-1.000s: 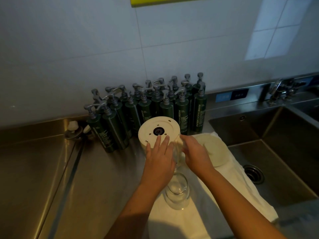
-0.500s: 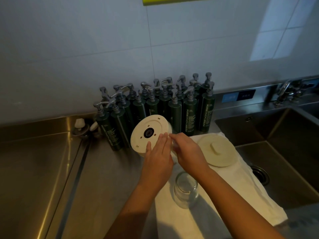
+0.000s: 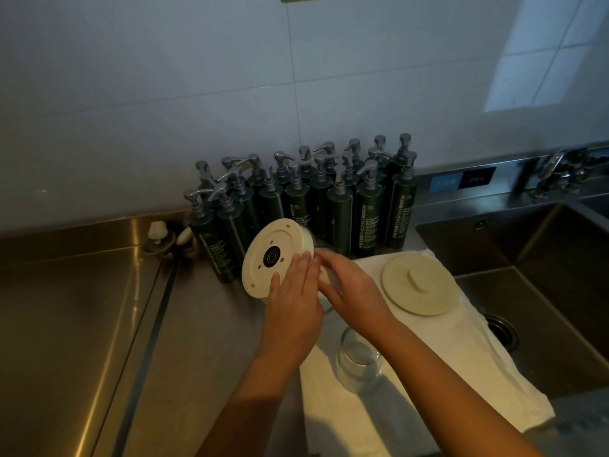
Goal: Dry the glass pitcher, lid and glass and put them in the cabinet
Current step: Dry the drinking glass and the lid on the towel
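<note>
Glass pitcher lies tilted at frame centre, its cream base facing the camera. Left hand presses straight fingers on the base; right hand grasps its body. Lid and glass sit on the towel, lower right. Drying it well likely means a firm grip while turning.

Place: kitchen washing-up area, commercial in look
Surfaces: stainless steel counter, white tiled wall
Fixtures: deep steel sink, faucet behind it
Stock: many identical green pump bottles against the wall
</note>
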### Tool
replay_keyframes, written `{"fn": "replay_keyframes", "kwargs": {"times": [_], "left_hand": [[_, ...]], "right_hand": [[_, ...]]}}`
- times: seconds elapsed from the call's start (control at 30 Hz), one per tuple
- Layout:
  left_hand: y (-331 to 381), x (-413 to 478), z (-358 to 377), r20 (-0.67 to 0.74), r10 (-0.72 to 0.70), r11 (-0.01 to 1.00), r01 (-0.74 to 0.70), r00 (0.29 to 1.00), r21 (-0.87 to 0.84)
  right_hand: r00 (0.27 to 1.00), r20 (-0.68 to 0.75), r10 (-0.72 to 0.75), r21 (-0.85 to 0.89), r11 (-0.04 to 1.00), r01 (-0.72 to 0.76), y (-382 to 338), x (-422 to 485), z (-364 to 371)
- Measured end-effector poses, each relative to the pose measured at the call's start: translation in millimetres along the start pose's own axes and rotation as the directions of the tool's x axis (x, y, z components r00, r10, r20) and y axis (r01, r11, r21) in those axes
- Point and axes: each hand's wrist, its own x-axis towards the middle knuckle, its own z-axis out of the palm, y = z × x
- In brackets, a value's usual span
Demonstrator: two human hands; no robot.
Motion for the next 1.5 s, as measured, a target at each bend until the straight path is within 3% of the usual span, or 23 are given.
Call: {"fn": "replay_keyframes", "kwargs": {"times": [0.2, 0.43, 0.63, 0.93, 1.17, 1.5], "left_hand": [[6, 1, -1, 0.017, -0.034, 0.999, 0.033, 0.999, 0.035], [-4, -1, -6, -0.007, -0.05, 0.991, 0.05, 0.999, 0.124], [-21, 5, -15, 0.004, 0.068, 0.976, -0.068, 0.998, 0.207], [-43, 8, -24, -0.028, 0.126, 0.99, -0.124, 0.992, 0.069], [-25, 14, -21, 0.001, 0.053, 0.998, -0.053, 0.999, -0.015], [-14, 26, -14, 0.108, 0.008, 0.996, 0.002, 0.994, -0.094]], "right_hand": [[0.999, 0.031, 0.034, -0.121, 0.992, -0.03, 24, -13, -3], [0.995, 0.06, 0.082, -0.126, 0.989, -0.074, 32, -18, -4], [1.0, 0.019, -0.012, -0.157, 0.987, 0.015, 26, -12, 9], [0.975, 0.02, -0.22, -0.356, 0.91, 0.213, 13, 7, 7], [0.97, -0.012, -0.242, -0.471, 0.857, 0.208, 15, 7, -18], [0.963, 0.034, -0.266, -0.412, 0.875, 0.256, 9, 15, -17]]}}
